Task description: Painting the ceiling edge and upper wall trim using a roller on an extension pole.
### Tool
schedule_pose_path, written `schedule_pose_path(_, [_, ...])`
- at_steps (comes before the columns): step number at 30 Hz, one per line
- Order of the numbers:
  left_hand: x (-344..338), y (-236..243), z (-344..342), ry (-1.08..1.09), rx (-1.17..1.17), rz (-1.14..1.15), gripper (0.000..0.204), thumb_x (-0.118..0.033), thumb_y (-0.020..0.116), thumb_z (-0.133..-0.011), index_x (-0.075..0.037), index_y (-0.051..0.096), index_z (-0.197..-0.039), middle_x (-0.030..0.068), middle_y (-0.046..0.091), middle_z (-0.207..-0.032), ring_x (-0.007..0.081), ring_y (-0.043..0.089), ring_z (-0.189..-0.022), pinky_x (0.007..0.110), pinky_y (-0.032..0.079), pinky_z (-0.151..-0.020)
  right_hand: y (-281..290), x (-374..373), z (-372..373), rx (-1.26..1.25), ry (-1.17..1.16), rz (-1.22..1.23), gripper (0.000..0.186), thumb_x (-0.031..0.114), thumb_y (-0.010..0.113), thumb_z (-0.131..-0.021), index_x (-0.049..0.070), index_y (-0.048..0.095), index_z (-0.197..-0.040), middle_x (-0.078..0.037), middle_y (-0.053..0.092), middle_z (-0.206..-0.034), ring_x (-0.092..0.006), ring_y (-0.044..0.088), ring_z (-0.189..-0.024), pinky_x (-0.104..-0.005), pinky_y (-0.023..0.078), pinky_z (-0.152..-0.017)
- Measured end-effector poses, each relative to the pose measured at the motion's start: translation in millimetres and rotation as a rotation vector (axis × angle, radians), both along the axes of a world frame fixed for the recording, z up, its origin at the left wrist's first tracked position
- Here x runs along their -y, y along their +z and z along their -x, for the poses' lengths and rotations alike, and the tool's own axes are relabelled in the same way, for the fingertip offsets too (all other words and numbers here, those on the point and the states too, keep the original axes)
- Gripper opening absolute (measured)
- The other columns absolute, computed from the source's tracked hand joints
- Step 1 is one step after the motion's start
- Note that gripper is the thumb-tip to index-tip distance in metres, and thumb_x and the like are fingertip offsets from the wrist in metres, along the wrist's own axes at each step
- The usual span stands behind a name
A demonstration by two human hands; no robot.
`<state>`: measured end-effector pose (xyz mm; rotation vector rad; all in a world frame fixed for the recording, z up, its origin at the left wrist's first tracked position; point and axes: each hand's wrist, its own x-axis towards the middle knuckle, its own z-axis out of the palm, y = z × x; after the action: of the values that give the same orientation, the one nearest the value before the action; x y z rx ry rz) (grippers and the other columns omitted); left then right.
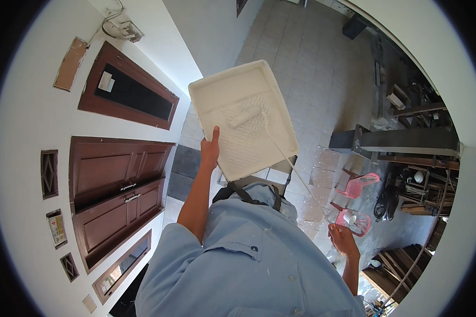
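A cream paint tray (228, 87), coated with pale paint, is held up in front of my body. My left hand (210, 150) grips its left edge, with the thumb over the rim. Inside the tray a paint roller (244, 120) rests on the textured surface, covered in the same pale paint. Its long thin rod (297, 173) slants down to the right, over the tray's side. My right hand (344, 239) is closed around the far end of that rod; the fingers hide part of the grip.
Brown double doors (122, 185) and a dark-paned window (129, 98) line the white wall at left. Two pink chairs (358, 186) stand on the tiled floor at right. Beyond them are a grey beam (407, 140), stacked wood (399, 268) and a parked motorcycle (388, 195). My body stands high above the floor.
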<state>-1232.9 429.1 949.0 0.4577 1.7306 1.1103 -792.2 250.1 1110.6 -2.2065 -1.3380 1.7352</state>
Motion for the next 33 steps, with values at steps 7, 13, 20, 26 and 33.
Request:
schedule_pose_path(7, [2,33,5,0.109,0.015,-0.027,0.079,-0.053,0.062,-0.086,0.013,0.046,-0.126,0.0199,0.058,-0.118,0.0245,0.058,-0.104,0.035,0.047,-0.088,-15,-17,14,0.065,0.071,-0.013,0.042,0.041,0.054,-0.094,0.002,0.061,-0.08,-0.008,0.052,-0.059,-0.0145,0.047,-0.057,-0.0329,0.04,-0.056])
schedule_pose_path(13, [11,56,12,0.121,0.065,-0.041,0.083,-0.054,0.062,-0.086,0.013,0.042,-0.129,0.0198,0.056,-0.12,0.0251,0.057,-0.105,0.036,0.048,-0.088,13,-43,21,0.182,0.275,-0.153,0.044,0.043,0.065,-0.087,0.0,0.061,-0.078,-0.013,0.055,-0.06,-0.0217,0.05,-0.053,-0.0351,0.042,-0.055])
schedule_pose_path(20, [16,69,12,0.145,0.115,-0.112,0.081,-0.054,0.062,-0.086,0.012,0.044,-0.129,0.0191,0.056,-0.12,0.025,0.059,-0.103,0.035,0.049,-0.088,11,-49,40,0.186,0.238,-0.338,0.043,0.036,0.069,-0.084,-0.003,0.057,-0.069,-0.016,0.052,-0.061,-0.0269,0.047,-0.054,-0.0382,0.037,-0.055])
schedule_pose_path(26, [16,71,13,0.147,0.189,-0.109,0.077,-0.051,0.062,-0.087,0.013,0.046,-0.127,0.0191,0.058,-0.119,0.0248,0.06,-0.102,0.036,0.05,-0.087,11,-50,41,0.171,0.246,-0.425,0.041,0.035,0.069,-0.084,-0.002,0.058,-0.069,-0.017,0.052,-0.059,-0.0287,0.048,-0.054,-0.0388,0.037,-0.054])
schedule_pose_path(33, [18,78,10,0.167,0.142,-0.085,0.073,-0.049,0.061,-0.089,0.012,0.047,-0.126,0.0189,0.058,-0.119,0.0247,0.061,-0.101,0.036,0.05,-0.085,15,-55,43,0.138,0.264,-0.399,0.041,0.034,0.07,-0.084,-0.001,0.057,-0.067,-0.016,0.05,-0.057,-0.0277,0.048,-0.053,-0.0391,0.036,-0.053])
